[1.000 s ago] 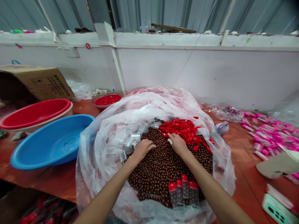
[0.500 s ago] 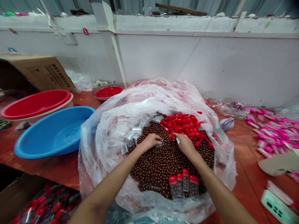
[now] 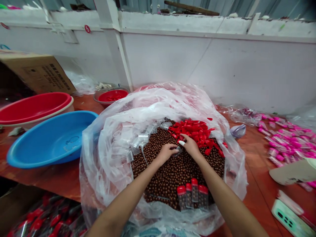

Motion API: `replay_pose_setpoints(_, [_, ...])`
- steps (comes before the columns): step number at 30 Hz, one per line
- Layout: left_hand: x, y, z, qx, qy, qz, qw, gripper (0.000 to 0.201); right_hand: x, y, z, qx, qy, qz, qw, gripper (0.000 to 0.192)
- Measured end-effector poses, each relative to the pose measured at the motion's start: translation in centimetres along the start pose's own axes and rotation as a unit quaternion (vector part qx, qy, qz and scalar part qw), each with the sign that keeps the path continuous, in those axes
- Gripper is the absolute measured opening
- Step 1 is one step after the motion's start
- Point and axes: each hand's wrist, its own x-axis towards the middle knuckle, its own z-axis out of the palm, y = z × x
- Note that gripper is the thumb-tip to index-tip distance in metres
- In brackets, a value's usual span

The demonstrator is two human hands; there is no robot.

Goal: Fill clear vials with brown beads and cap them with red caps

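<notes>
My left hand (image 3: 168, 152) is closed on a small clear plastic tube (image 3: 178, 150), held low over a heap of round brown balls (image 3: 158, 177). Close by on the right, my right hand (image 3: 190, 146) pinches what looks like a red cap (image 3: 179, 141), partly hidden by the fingers. A white covering sits on one of its fingertips. Loose red caps (image 3: 195, 129) lie just behind that hand. Empty clear tubes (image 3: 138, 142) are piled on the left side of the heap. Several filled tubes with red caps (image 3: 194, 191) rest at the near side.
A crumpled clear plastic bag (image 3: 98, 158) surrounds the heap. Blue (image 3: 29, 151) and red (image 3: 34, 107) basins stand left, a small red bowl (image 3: 111, 96) behind. Pink-capped tubes (image 3: 293, 140) and a phone (image 3: 286, 215) lie right. Red-capped tubes (image 3: 51, 217) fill a container lower left.
My left hand has moved right with the clear tube. My right hand has drawn slightly left from the red caps, so the two hands are now close together. The view has shifted slightly.
</notes>
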Motion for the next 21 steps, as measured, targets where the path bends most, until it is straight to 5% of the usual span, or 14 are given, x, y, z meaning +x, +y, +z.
replay_pose_setpoints(9, [0.2, -0.5, 2.4, -0.143, 0.048, -0.031, 0.988, 0.034, -2.8, -1.2, -2.9, 0.232, 0.022, 0.073, 0.970, 0.065])
replay_pose_setpoints(15, [-0.3, -0.4, 2.5, -0.228, 0.032, -0.046, 0.972, 0.038, -7.6, -2.1, -5.7, 0.458, 0.021, 0.136, 0.878, 0.062])
replay_pose_setpoints(21, [-3.0, 1.7, 1.7, -0.270, -0.011, -0.047, 0.962, 0.047, -11.0, -1.9, -5.4, 0.403, 0.029, 0.151, 0.902, 0.040])
